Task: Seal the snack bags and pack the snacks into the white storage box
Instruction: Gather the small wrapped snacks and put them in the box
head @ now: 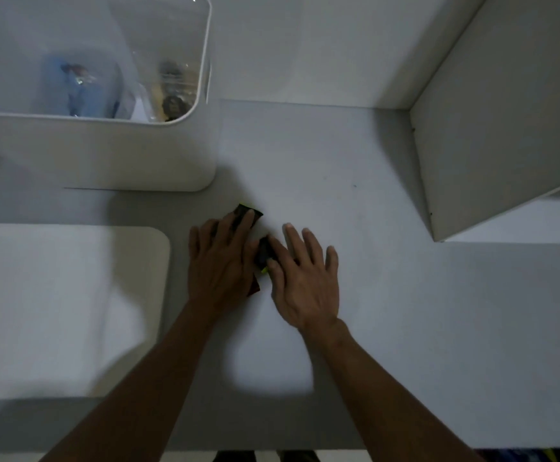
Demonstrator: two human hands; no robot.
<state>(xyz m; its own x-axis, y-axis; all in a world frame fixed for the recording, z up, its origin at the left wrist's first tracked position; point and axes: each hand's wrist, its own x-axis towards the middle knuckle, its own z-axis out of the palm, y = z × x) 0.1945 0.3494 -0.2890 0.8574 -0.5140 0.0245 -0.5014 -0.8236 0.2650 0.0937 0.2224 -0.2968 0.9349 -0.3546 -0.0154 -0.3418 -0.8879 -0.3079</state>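
A small dark snack bag with yellow-green edges lies flat on the grey table, mostly hidden under my hands. My left hand presses flat on its left part, fingers spread. My right hand rests beside it, with thumb and forefinger pinching the bag's right end. The white storage box stands at the upper left, its top open. Inside it, a blue packet and other blurred snacks show.
The white box lid lies flat at the left, close to my left forearm. A white shelf panel rises at the right. The table's front edge runs along the bottom of the view.
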